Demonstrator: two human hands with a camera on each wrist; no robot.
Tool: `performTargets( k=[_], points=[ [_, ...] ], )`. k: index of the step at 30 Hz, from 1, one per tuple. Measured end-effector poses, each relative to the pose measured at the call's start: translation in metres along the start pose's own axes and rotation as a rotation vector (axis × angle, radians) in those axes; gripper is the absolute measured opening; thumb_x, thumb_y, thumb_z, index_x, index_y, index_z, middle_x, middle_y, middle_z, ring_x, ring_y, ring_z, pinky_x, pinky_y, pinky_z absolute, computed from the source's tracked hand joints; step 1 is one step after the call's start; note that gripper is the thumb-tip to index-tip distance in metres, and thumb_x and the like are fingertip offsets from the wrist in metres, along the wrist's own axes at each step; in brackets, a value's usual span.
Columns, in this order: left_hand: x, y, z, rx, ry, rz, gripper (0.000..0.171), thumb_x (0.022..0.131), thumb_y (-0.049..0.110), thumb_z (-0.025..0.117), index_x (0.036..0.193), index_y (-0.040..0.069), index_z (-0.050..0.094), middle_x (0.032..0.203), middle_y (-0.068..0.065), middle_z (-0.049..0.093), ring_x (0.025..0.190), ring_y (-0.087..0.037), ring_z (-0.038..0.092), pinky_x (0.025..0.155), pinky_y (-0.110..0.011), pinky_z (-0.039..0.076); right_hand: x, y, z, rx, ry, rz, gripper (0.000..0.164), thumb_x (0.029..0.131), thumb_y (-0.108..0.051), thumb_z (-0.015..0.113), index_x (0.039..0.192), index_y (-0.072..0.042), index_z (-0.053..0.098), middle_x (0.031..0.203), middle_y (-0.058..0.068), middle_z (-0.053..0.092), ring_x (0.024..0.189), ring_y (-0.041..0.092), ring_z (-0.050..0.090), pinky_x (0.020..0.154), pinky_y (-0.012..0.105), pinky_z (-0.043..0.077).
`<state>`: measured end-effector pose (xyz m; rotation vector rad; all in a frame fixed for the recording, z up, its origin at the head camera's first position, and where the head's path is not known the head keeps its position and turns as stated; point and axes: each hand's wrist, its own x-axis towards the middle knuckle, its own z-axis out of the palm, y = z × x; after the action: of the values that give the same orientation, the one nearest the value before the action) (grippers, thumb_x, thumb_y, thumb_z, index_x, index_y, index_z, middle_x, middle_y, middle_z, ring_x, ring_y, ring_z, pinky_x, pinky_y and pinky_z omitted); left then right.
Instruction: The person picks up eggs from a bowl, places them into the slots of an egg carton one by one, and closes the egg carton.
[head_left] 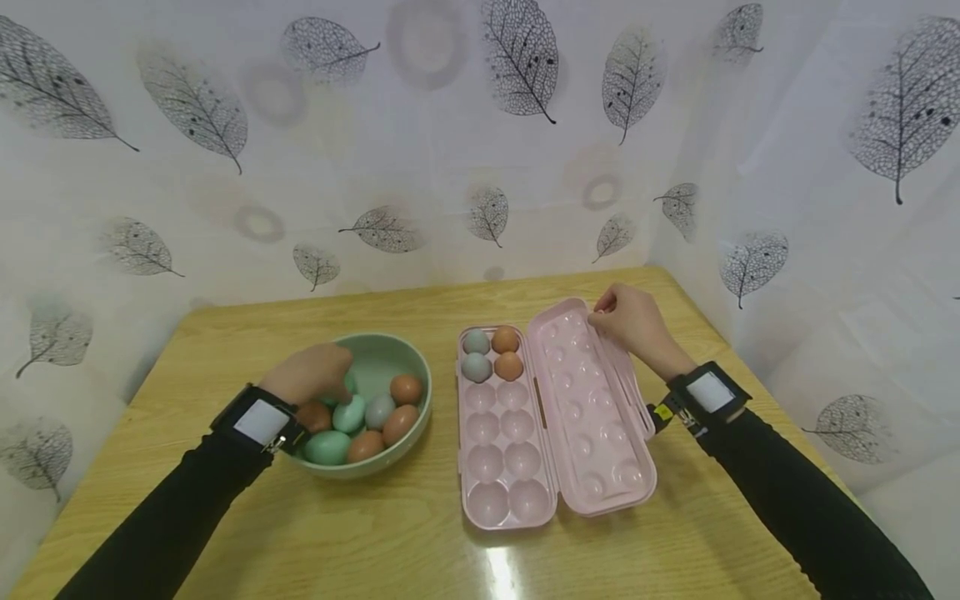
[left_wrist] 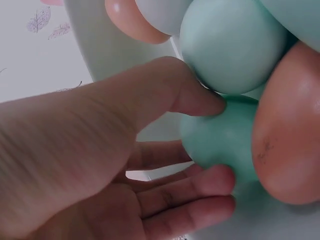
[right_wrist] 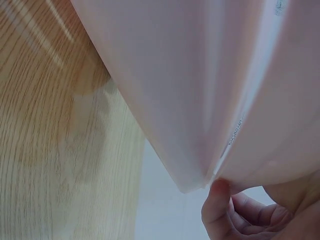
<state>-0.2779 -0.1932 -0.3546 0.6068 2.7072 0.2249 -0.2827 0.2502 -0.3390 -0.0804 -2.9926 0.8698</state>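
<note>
1. Egg carton, pink, the landmark: I see it lying opened out on the wood-grain table. Two grey-blue eggs and two brown eggs sit in the two rows of cups at its far end, grey-blue on the left, brown on the right.
2. Lid: folded out along the carton's right side, its dimpled inner face upward.
3. Right hand: to the right of the carton, at its far end. I have thumb and finger pinching the pink edge by the lid's far corner.
4. Bowl, pale green: just left of the carton, apart from it, holding brown, green and grey-blue eggs.
5. Left hand: over the bowl, left of the carton. My left-wrist feed shows it grasping a deeper-green egg, thumb on one side, fingers on the other. This egg lies inside the bowl, beside a paler green egg and a speckled brown egg.
6. Leaf-printed cloth: I note it hanging beyond the carton.
</note>
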Motion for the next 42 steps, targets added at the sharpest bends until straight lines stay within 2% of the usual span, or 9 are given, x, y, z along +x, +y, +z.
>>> performTargets(
  k=[4,10,15,19,24,28,32,37,42],
  points=[
    [0.0,-0.002,0.0,0.001,0.035,0.027,0.026,0.072,0.009,0.076,0.07,0.012,0.051,0.069,0.0,0.049,0.065,-0.017,0.045,0.061,-0.027,0.038,0.0,0.001,0.0,-0.002,0.01,-0.011,0.026,0.093,-0.019,0.065,0.107,0.003,0.061,0.101,0.02,0.063,0.084,0.027,0.06,0.065,0.026,0.049],
    [0.001,-0.005,-0.002,-0.049,0.07,0.079,0.021,0.073,0.011,0.074,0.069,0.011,0.053,0.069,-0.001,0.052,0.066,-0.017,0.045,0.062,-0.028,0.04,0.0,0.001,0.0,-0.008,0.023,-0.03,0.025,0.092,-0.018,0.066,0.106,0.002,0.062,0.101,0.02,0.064,0.085,0.027,0.059,0.065,0.026,0.047],
    [0.002,-0.008,-0.008,-0.057,0.084,0.112,0.019,0.079,0.018,0.076,0.085,0.005,0.064,0.081,-0.005,0.061,0.074,-0.019,0.05,0.069,-0.033,0.048,0.001,0.001,-0.001,-0.014,0.035,-0.047,0.025,0.091,-0.019,0.066,0.104,0.003,0.063,0.1,0.02,0.065,0.085,0.028,0.059,0.065,0.026,0.046],
    [0.0,-0.003,-0.017,-0.076,0.111,0.147,0.024,0.081,0.017,0.073,0.096,0.001,0.064,0.088,-0.008,0.064,0.078,-0.02,0.053,0.073,-0.037,0.051,0.002,0.002,-0.001,-0.013,0.039,-0.05,0.025,0.09,-0.018,0.066,0.104,0.003,0.063,0.1,0.02,0.065,0.086,0.028,0.059,0.065,0.025,0.045],
    [-0.003,0.006,-0.023,-0.065,0.109,0.151,0.021,0.084,0.015,0.072,0.097,0.002,0.063,0.089,-0.008,0.062,0.079,-0.021,0.052,0.073,-0.035,0.05,0.002,0.002,-0.002,-0.008,0.031,-0.041,0.026,0.091,-0.018,0.066,0.105,0.003,0.063,0.102,0.02,0.064,0.087,0.028,0.059,0.066,0.026,0.046],
    [-0.003,0.009,-0.023,-0.074,0.097,0.135,0.019,0.085,0.016,0.071,0.096,0.003,0.063,0.089,-0.007,0.061,0.079,-0.02,0.052,0.071,-0.034,0.049,0.003,0.003,-0.001,-0.007,0.029,-0.041,0.026,0.091,-0.018,0.066,0.106,0.003,0.063,0.102,0.02,0.064,0.087,0.028,0.059,0.067,0.027,0.047],
    [-0.002,0.01,-0.021,-0.063,0.114,0.152,0.019,0.087,0.018,0.071,0.097,0.003,0.063,0.09,-0.008,0.061,0.082,-0.02,0.053,0.074,-0.035,0.05,0.002,0.004,0.001,-0.004,0.025,-0.037,0.026,0.091,-0.019,0.066,0.106,0.003,0.062,0.102,0.02,0.064,0.087,0.028,0.059,0.066,0.027,0.048],
    [-0.001,0.013,-0.019,-0.079,0.139,0.185,0.027,0.089,0.021,0.07,0.108,0.003,0.065,0.102,-0.01,0.065,0.091,-0.021,0.057,0.083,-0.04,0.053,0.003,0.006,0.002,-0.002,0.023,-0.039,0.025,0.091,-0.019,0.065,0.105,0.002,0.062,0.101,0.02,0.063,0.086,0.028,0.059,0.065,0.027,0.047],
    [0.003,0.021,-0.017,-0.105,0.147,0.195,0.035,0.089,0.023,0.07,0.116,0.001,0.066,0.11,-0.012,0.066,0.096,-0.022,0.058,0.086,-0.04,0.053,0.002,0.004,0.002,0.006,0.025,-0.043,0.025,0.091,-0.018,0.066,0.105,0.002,0.062,0.102,0.02,0.064,0.086,0.028,0.059,0.066,0.027,0.048]
  ],
)
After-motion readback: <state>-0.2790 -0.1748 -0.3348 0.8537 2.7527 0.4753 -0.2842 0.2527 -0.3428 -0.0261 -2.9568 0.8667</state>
